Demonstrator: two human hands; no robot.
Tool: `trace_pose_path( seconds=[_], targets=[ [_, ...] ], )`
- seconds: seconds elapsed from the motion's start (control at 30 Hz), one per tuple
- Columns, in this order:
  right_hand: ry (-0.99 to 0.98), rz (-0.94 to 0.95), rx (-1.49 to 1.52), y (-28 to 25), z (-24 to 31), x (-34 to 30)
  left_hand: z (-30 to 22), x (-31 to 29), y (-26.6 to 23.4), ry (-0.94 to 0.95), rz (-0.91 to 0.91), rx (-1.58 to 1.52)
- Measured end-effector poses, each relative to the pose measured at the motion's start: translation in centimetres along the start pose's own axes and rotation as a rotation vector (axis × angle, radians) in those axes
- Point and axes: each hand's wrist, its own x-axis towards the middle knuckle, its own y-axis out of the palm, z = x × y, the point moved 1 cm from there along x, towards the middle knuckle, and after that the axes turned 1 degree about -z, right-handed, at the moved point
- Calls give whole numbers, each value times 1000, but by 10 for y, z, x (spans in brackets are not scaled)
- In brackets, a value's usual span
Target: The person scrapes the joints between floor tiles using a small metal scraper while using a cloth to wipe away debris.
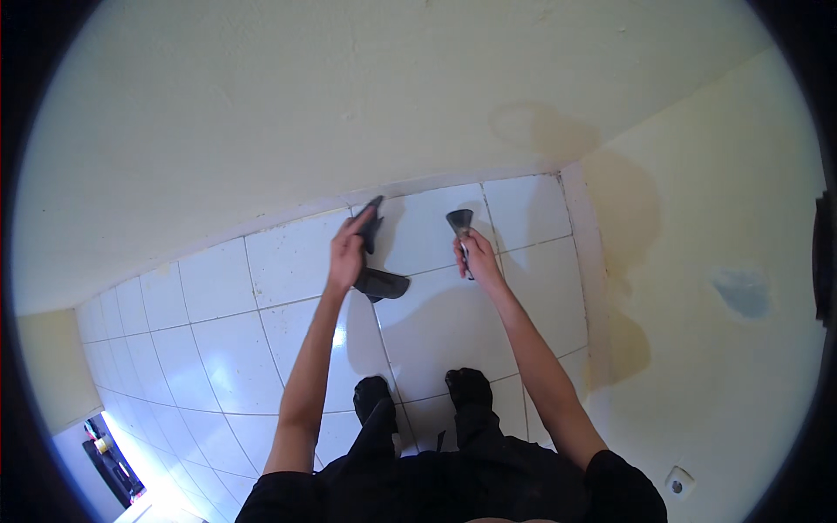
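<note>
Cream plaster walls (349, 105), stained near the corner, meet a glossy white tiled floor (218, 349). Dark-socked feet (418, 388) stand below. The left hand (346, 255) clenches a dark dustpan (377, 270), its form partly hidden. The right hand (473, 259) grasps a small flared brush (460, 223) raised before the wall's base.

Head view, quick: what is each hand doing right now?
Left hand: closed on a dark dustpan.
Right hand: closed on the handle of a small brush, bristles pointing up toward the wall.
</note>
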Motion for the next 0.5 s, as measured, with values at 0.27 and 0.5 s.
trace_pose_path(
  seconds=[0.27,0.5],
  targets=[
    [-40,-143,243,56,2,68,34,38,86,366,211,748],
    [101,-127,124,53,5,75,30,62,79,314,120,794]
  ],
)
